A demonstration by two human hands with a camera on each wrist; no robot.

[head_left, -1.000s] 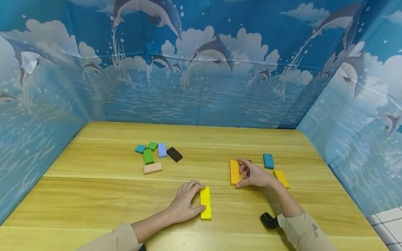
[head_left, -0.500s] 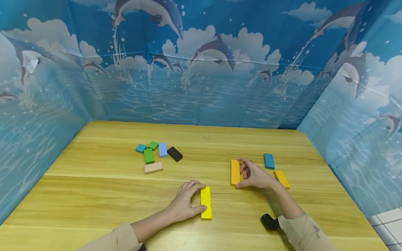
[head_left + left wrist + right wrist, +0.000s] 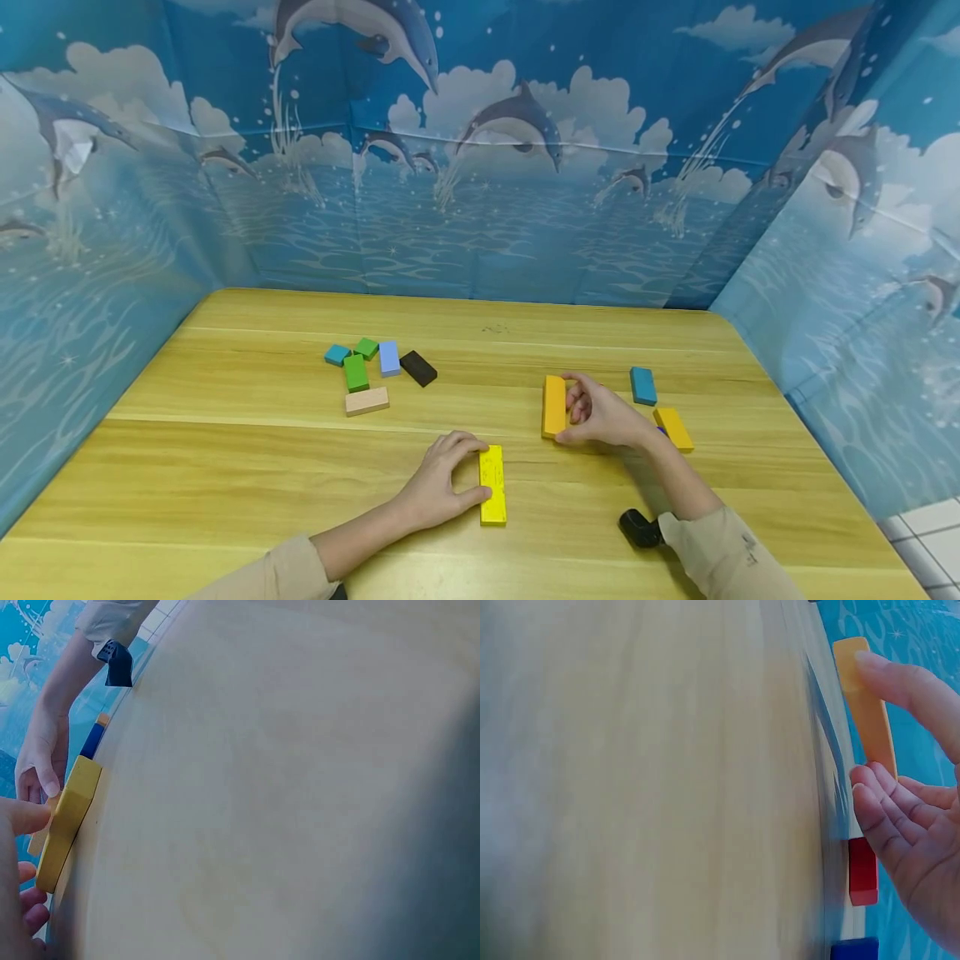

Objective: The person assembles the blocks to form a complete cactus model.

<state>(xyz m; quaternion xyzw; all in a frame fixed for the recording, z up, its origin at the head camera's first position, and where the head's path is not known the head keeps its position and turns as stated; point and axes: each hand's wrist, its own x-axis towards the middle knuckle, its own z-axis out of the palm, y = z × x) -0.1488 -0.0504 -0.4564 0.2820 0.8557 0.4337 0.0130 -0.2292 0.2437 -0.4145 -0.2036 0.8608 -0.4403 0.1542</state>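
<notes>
My left hand (image 3: 444,483) holds a long yellow block (image 3: 492,492) lying on the table, its thumb and a fingertip along the block's left side. In the left wrist view the thumb touches the near face of the yellow block (image 3: 69,821), with other fingers near its lower end. To the right, my right hand (image 3: 606,414) pinches an orange block (image 3: 553,407) between thumb and fingers. The right wrist view shows this orange block (image 3: 866,705) held lengthwise, apparently just off the table. A red block (image 3: 862,871) lies beyond the right hand's fingers, hidden in the head view.
Right of the right hand lie a blue block (image 3: 642,386) and a yellow-orange block (image 3: 673,429), with a dark blue block (image 3: 855,950) partly hidden. At back left, several small blocks cluster, including a black one (image 3: 418,368) and a wooden one (image 3: 367,401). Dolphin-print curtains (image 3: 465,225) border the table.
My right hand has raised the orange block slightly and shifted it a little to the left. The left hand and yellow block have stayed almost still.
</notes>
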